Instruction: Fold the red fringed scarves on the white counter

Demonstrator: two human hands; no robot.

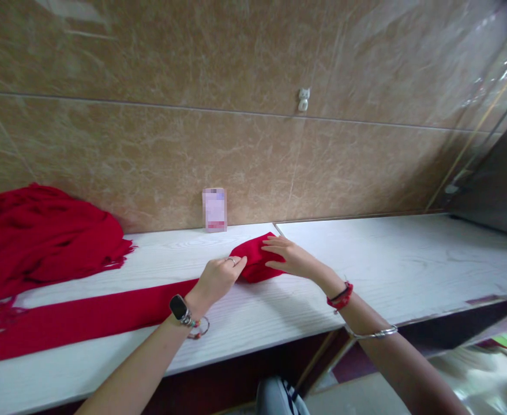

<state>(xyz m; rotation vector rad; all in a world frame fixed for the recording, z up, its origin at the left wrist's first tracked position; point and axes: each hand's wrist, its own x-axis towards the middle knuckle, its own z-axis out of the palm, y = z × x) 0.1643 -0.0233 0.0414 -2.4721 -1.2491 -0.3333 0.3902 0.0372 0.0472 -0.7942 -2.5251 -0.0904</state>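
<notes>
A long red scarf (pixel 84 320) lies stretched across the white table (pixel 391 259), its right end rolled into a bundle (pixel 253 256). My left hand (pixel 218 279), with a ring and a watch on the wrist, pinches the roll from the left with curled fingers. My right hand (pixel 288 256) rests on top of the roll from the right, fingers stretched over the fabric. The scarf's fringed left end trails off at the left edge.
A heap of more red scarves (pixel 41 236) lies at the back left against the marble wall. A small pale card (pixel 214 209) leans on the wall behind the roll. A glass panel stands at the right. A shoe (pixel 279 397) shows below the table edge.
</notes>
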